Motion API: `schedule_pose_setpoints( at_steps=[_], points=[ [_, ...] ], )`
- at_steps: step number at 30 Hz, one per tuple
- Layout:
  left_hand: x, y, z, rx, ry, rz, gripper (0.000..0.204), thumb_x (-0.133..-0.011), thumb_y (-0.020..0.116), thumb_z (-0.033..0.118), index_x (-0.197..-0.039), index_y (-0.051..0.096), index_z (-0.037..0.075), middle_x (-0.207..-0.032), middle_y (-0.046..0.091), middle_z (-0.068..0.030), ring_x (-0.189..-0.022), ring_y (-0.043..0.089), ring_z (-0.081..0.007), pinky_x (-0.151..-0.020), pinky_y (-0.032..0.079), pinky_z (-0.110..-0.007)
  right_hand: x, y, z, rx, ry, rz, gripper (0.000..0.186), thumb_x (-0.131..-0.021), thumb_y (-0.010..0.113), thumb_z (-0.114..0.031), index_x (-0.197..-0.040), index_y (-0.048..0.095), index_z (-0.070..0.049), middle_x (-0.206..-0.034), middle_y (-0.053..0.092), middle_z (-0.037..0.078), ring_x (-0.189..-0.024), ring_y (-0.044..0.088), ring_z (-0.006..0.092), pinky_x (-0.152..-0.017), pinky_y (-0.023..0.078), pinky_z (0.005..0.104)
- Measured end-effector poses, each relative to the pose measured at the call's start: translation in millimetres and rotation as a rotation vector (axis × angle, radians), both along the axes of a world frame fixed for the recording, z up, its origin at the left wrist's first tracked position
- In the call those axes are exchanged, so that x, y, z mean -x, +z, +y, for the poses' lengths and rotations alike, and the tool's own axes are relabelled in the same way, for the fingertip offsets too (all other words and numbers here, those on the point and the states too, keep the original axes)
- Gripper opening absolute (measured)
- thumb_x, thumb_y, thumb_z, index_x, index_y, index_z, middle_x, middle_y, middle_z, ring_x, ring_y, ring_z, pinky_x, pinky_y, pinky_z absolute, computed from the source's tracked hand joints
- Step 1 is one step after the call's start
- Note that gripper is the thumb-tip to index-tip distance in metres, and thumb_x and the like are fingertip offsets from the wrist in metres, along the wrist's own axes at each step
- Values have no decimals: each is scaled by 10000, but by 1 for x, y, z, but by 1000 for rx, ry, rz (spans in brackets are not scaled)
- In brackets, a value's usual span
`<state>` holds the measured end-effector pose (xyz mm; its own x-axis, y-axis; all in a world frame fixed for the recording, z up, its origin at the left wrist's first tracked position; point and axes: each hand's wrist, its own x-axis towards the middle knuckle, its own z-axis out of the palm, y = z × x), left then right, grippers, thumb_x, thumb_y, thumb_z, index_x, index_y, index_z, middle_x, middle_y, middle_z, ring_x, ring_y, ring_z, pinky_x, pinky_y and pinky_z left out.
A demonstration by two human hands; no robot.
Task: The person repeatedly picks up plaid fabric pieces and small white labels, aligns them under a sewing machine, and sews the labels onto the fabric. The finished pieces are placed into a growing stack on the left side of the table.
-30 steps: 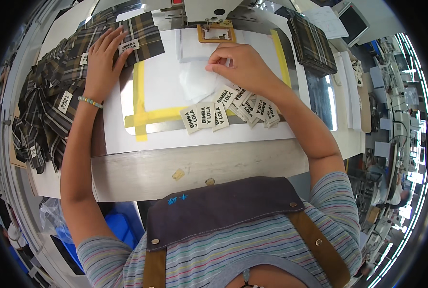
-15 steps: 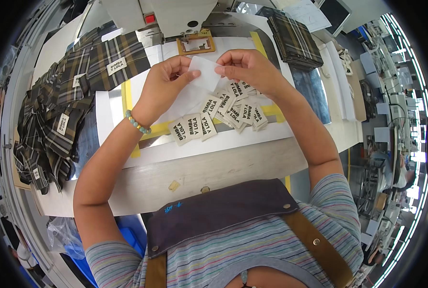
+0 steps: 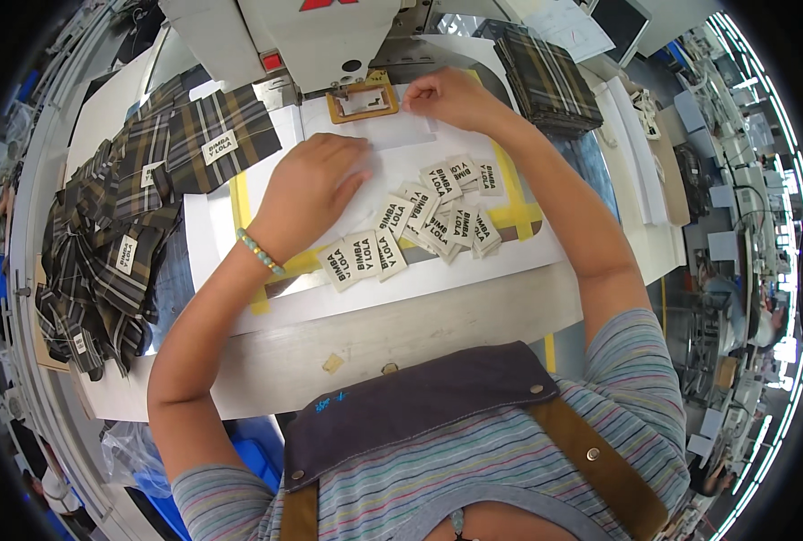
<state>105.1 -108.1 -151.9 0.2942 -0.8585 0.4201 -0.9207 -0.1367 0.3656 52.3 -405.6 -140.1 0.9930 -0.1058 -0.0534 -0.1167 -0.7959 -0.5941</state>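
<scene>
My left hand (image 3: 311, 189) lies with fingers loosely extended, thumb apart, on the pale sheets in front of a sewing machine head (image 3: 316, 45). My right hand (image 3: 447, 99) pinches the edge of a translucent sheet (image 3: 406, 133), just right of a small yellowish frame (image 3: 337, 106) beneath the machine head. Several cream printed fabric labels (image 3: 361, 257) are spread between my forearms, over white paper and yellow tape (image 3: 508, 180).
Rumpled plaid pieces (image 3: 158, 135) with labels heap along the left. A plaid stack (image 3: 550, 86) sits back right, near papers (image 3: 577, 22) and a dark screen (image 3: 618, 27). A blue bin (image 3: 253, 451) is below the table edge; co-workers (image 3: 766, 320) show at the far right.
My left hand left the plaid fabric, held a white sheet with my right, and has now released it onto the surface. My right hand has moved up beside the frame with the sheet.
</scene>
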Motion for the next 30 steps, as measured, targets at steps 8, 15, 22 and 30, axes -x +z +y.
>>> schedule_pose_setpoints(
  at_steps=[8, 15, 22, 30],
  points=[
    [5, -15, -9, -156, 74, -146, 532, -1038, 671, 323, -1485, 590, 45, -1611, 542, -119, -1485, 453, -429, -1227, 368, -514, -7, -15, -2, -68, 18, -186, 280, -942, 756, -186, -1176, 806, -42, -971, 788, 72, -861, 711, 155, -791, 558, 320],
    [8, -16, -4, -143, 119, -140, 559, -1029, 684, 322, -1505, 575, 49, -1608, 544, -122, -1506, 433, -421, -1229, 357, -523, 53, -4, 13, 247, 187, -269, 393, -1027, 705, -309, -1360, 744, -104, -1437, 640, 163, -1307, 610, 318, -1108, 490, 425],
    [5, -16, -6, -136, 126, -114, 544, -1030, 681, 309, -1498, 580, 51, -1598, 550, -132, -1529, 410, -423, -1237, 345, -529, 59, -27, 50, 476, 231, -455, 539, -1071, 620, -449, -1490, 629, -110, -1594, 481, 222, -1459, 444, 400, -1202, 354, 537],
    [5, -24, -12, -164, 116, -189, 709, -1059, 590, 530, -1563, 515, 37, -1612, 512, -171, -1563, 315, -483, -1279, 189, -650, 59, -26, 55, 417, 224, -414, 541, -1076, 611, -416, -1531, 592, -123, -1583, 463, 231, -1468, 410, 430, -1228, 321, 538]
  ],
)
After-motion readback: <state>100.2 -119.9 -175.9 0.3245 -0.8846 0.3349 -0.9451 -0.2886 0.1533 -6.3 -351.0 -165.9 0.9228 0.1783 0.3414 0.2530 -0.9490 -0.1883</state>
